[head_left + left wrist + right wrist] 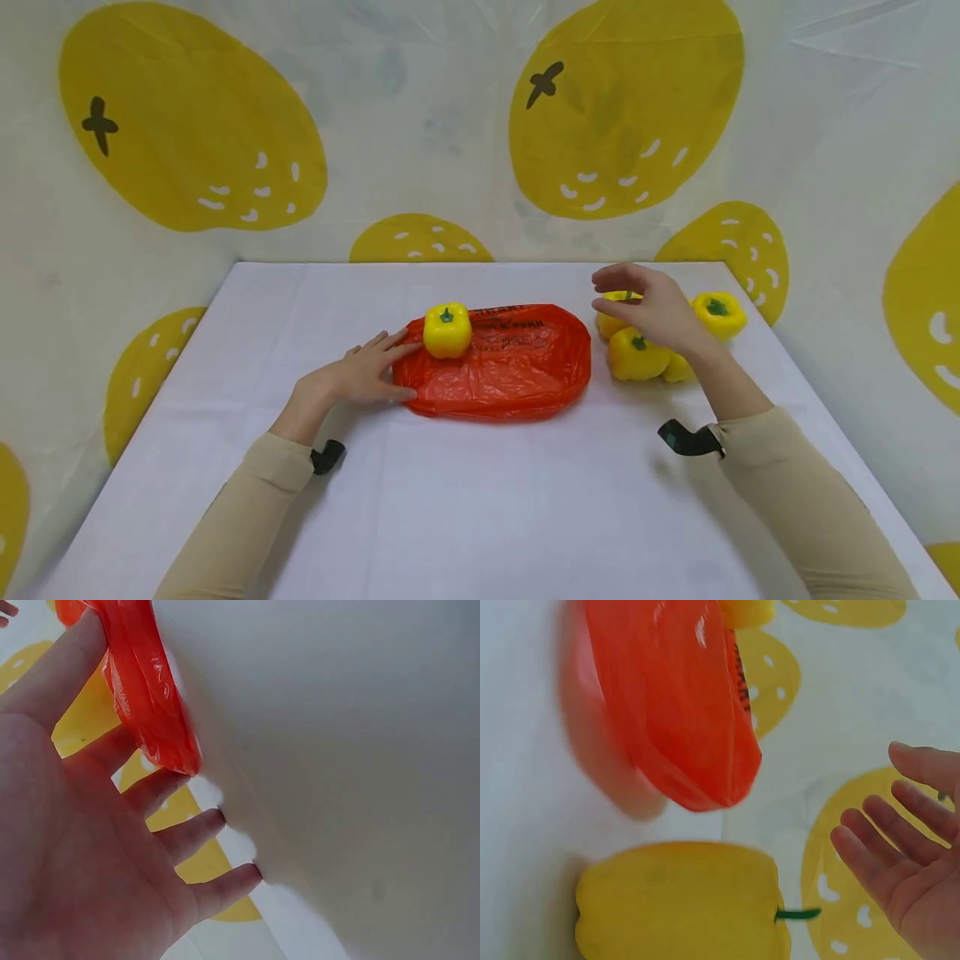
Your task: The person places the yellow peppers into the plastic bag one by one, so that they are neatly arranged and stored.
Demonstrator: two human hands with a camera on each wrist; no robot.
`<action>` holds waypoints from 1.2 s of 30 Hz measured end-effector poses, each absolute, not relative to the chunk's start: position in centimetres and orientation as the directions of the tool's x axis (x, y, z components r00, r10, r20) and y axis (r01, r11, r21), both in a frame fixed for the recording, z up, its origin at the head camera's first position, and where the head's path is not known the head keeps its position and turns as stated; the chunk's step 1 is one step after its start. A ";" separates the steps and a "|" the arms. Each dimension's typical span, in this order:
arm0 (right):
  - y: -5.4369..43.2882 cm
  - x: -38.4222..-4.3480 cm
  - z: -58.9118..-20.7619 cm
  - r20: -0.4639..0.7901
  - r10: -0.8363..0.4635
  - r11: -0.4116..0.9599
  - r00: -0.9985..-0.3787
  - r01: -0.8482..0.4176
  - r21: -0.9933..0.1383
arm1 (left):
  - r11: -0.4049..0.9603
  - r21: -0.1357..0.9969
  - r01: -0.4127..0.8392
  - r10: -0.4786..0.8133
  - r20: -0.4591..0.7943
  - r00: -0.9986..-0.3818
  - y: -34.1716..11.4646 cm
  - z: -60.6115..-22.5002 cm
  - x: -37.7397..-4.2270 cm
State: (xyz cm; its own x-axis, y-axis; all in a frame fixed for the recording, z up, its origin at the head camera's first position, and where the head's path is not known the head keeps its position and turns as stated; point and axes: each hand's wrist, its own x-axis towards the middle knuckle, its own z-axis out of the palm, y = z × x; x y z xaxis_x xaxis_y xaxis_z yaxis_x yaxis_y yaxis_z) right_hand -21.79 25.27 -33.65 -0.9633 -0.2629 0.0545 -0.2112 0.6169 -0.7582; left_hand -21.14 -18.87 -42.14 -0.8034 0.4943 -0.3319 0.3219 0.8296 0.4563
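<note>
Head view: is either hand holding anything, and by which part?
Nothing is held. The left hand only rests, spread, against the red bag at its left end; the right hand hangs empty above the clustered yellow peppers.

The light here is soft, shadows are faint; at the left hand (363,372) the red bag (498,383) shines slightly, and the left wrist picture looks dimmer.

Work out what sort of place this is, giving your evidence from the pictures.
Probably a staged tabletop set: a fruit-print backdrop lines the back and sides of a white-topped table, where yellow bell peppers lie on and beside a red plastic bag.
</note>
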 end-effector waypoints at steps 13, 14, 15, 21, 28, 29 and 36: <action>30.7 -22.6 -34.1 0.038 -0.206 0.654 -0.978 -0.166 -0.738 | 0.829 0.451 0.331 0.500 -0.333 -0.800 -18.8 -42.1 -21.2; 31.1 -22.6 -34.2 0.043 -0.196 0.661 -0.980 -0.164 -0.732 | 0.830 0.450 0.330 0.499 -0.334 -0.800 -18.8 -42.1 -21.2; 31.6 -22.7 -34.2 0.046 -0.188 0.665 -0.981 -0.162 -0.729 | 0.830 0.449 0.331 0.499 -0.334 -0.800 -18.8 -42.1 -21.3; 34.3 -23.2 -35.0 0.040 -0.140 0.639 -0.989 -0.121 -0.759 | 0.832 0.446 0.330 0.497 -0.335 -0.801 -18.8 -42.2 -21.3; 36.6 -22.9 -35.4 -0.003 -0.050 0.647 -0.999 -0.030 -0.762 | 0.834 0.443 0.329 0.495 -0.336 -0.801 -18.8 -42.2 -21.2; 36.8 -22.8 -35.4 -0.008 -0.036 0.652 -0.999 -0.017 -0.758 | 0.833 0.444 0.330 0.496 -0.336 -0.801 -18.8 -42.2 -21.2; 38.5 -22.4 -35.4 -0.021 0.037 0.649 -0.999 0.040 -0.760 | 0.833 0.444 0.329 0.496 -0.339 -0.799 -18.8 -42.2 -21.3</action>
